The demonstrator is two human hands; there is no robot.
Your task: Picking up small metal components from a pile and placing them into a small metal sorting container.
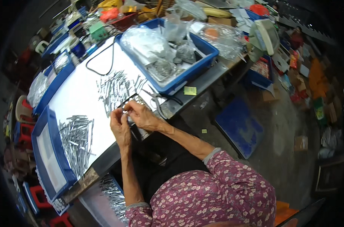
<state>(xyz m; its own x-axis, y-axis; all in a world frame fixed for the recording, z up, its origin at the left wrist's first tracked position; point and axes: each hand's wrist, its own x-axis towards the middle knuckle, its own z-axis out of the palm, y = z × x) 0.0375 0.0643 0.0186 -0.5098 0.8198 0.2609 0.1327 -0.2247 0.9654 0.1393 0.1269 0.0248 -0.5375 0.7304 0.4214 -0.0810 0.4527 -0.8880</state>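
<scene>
My left hand [121, 128] and my right hand [142, 116] meet at the table's near edge, fingertips pinched close together. Whatever small piece they hold is hidden by the fingers. Just behind them sits a dark-rimmed tray [141, 100] with small shiny parts, partly covered by my right hand. A pair of pliers [157, 105] with dark handles lies to the right of the tray. Beyond my hands, a loose pile of thin metal strips [113, 89] spreads over the white tabletop [81, 98]. A second heap of metal strips [76, 142] lies to the left.
A large blue bin [166, 89] with plastic bags stands at the back right. Along the left edge is a shallow blue tray [47, 149]. A black cord loop [100, 72] rests on the table. More metal strips [113, 196] sit below the edge. A blue board [240, 126] lies on the floor.
</scene>
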